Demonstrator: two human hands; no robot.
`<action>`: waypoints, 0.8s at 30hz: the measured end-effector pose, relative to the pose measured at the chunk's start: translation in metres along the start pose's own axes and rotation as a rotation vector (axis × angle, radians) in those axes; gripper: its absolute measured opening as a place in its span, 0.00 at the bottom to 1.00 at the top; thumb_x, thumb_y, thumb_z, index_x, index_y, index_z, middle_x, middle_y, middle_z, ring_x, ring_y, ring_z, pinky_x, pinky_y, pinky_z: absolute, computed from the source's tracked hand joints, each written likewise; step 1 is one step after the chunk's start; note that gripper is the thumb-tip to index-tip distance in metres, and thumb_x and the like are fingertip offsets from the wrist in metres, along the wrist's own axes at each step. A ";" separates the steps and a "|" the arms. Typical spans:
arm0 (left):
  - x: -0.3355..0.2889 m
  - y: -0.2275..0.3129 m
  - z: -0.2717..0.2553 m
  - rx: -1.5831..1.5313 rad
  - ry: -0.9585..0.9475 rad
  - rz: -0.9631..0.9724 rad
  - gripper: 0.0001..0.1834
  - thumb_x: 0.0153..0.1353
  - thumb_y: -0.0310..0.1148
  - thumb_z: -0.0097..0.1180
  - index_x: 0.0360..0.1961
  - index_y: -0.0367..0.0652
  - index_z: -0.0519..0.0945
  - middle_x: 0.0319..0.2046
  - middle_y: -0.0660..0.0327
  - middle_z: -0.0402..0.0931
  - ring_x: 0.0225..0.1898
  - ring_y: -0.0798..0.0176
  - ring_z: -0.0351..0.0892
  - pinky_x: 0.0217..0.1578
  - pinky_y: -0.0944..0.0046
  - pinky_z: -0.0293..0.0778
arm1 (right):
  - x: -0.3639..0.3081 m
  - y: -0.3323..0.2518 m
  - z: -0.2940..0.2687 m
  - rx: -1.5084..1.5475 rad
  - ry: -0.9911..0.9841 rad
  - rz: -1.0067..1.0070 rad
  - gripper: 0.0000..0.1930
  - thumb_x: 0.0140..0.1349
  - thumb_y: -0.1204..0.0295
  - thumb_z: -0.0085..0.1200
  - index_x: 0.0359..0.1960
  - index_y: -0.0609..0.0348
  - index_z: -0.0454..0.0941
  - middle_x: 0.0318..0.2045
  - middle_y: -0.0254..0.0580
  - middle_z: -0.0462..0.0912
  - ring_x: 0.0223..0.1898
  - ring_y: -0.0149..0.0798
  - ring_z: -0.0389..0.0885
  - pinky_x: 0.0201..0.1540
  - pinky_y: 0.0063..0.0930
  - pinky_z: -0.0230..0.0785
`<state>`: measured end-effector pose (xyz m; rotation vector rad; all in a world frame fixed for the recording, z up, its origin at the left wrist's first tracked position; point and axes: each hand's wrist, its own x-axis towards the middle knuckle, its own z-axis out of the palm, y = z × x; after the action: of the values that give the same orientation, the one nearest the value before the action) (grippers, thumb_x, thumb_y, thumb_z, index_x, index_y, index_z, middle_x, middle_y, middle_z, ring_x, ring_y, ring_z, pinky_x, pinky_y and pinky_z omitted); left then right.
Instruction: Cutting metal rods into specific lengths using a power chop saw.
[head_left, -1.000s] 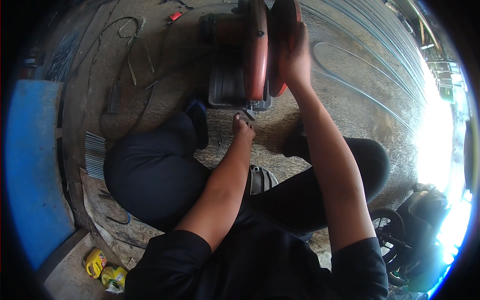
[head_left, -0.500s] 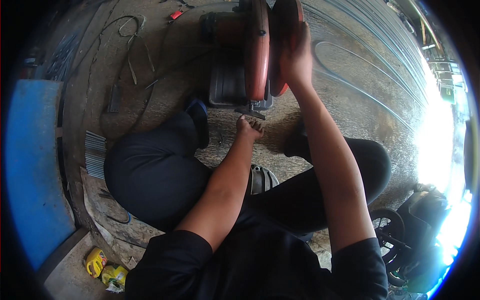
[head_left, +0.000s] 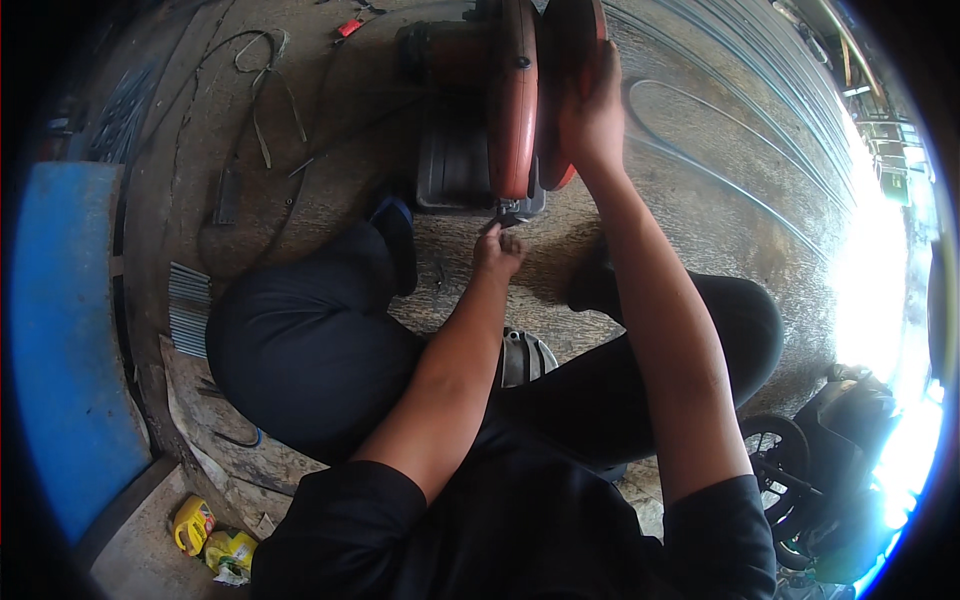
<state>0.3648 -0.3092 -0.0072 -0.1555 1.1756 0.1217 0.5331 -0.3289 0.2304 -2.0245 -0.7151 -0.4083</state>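
Machine for cutting (head_left: 445,58), with a red curved guard (head_left: 514,120), was seen standing on the floor (head_left: 690,230), at the far middle of the scene, beyond the knees of the person. At the right side of this guard, a red disc-shaped cover (head_left: 572,45) was placed almost parallel to it. The right hand (head_left: 592,120) was laid against the right side of the cover, with the visible fingers quite straight; whether the cover was gripped could not be told, since the thumb was hidden.

The left hand (head_left: 499,255) was held with palm partly upward, just at the near end of the grey base (head_left: 452,175), by a small dark handle (head_left: 511,216). Its fingers were half curled and somewhat blurred, and the thumb was directed to the handle; whether the handle was firmly gripped could not be told.

Between the legs, a grey metal part (head_left: 522,360) was partly seen. Long metal rods (head_left: 735,75) were spread on the far right, while short rods (head_left: 188,318) were laid in a row on the left, near a blue panel (head_left: 70,330).
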 end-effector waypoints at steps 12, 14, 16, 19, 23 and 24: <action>-0.025 0.005 0.004 -0.079 -0.109 -0.103 0.19 0.58 0.45 0.46 0.41 0.41 0.75 0.33 0.60 0.76 0.34 0.59 0.76 0.35 0.59 0.69 | 0.000 -0.001 0.000 0.013 -0.007 0.063 0.33 0.62 0.71 0.49 0.68 0.61 0.51 0.62 0.61 0.65 0.62 0.58 0.66 0.62 0.40 0.61; -0.029 0.009 0.006 -0.165 -0.185 -0.188 0.20 0.58 0.46 0.45 0.41 0.41 0.75 0.32 0.61 0.76 0.33 0.60 0.77 0.34 0.58 0.69 | 0.000 0.000 0.000 0.020 0.006 0.034 0.33 0.63 0.71 0.49 0.68 0.61 0.51 0.62 0.61 0.65 0.62 0.58 0.66 0.62 0.39 0.61; -0.029 0.016 0.010 -0.236 -0.218 -0.261 0.20 0.58 0.46 0.44 0.41 0.40 0.75 0.30 0.61 0.76 0.32 0.60 0.77 0.34 0.58 0.69 | 0.000 0.000 0.001 0.026 0.001 0.030 0.32 0.63 0.71 0.49 0.68 0.61 0.51 0.62 0.61 0.64 0.62 0.58 0.66 0.62 0.39 0.61; -0.024 0.033 0.018 -0.193 -0.238 -0.442 0.17 0.59 0.42 0.41 0.37 0.40 0.76 0.25 0.61 0.76 0.28 0.62 0.76 0.30 0.61 0.68 | -0.001 0.000 0.001 0.043 0.007 0.027 0.32 0.63 0.71 0.49 0.67 0.62 0.51 0.63 0.60 0.63 0.63 0.58 0.65 0.63 0.39 0.60; -0.003 0.053 0.028 -0.042 -0.135 -0.557 0.15 0.60 0.40 0.40 0.30 0.42 0.74 0.21 0.62 0.73 0.22 0.65 0.73 0.22 0.66 0.62 | 0.000 0.000 0.000 0.051 -0.004 0.050 0.33 0.63 0.71 0.49 0.67 0.63 0.50 0.64 0.59 0.63 0.63 0.57 0.65 0.63 0.38 0.59; 0.003 0.053 0.029 -0.031 -0.097 -0.599 0.15 0.60 0.41 0.40 0.29 0.42 0.73 0.20 0.63 0.73 0.20 0.66 0.71 0.19 0.67 0.59 | 0.000 0.000 0.000 0.046 -0.010 0.046 0.33 0.63 0.71 0.49 0.67 0.63 0.50 0.64 0.59 0.63 0.63 0.57 0.65 0.63 0.38 0.59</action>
<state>0.3827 -0.2515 -0.0018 -0.5153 0.9880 -0.3764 0.5331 -0.3284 0.2307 -1.9971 -0.6769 -0.3519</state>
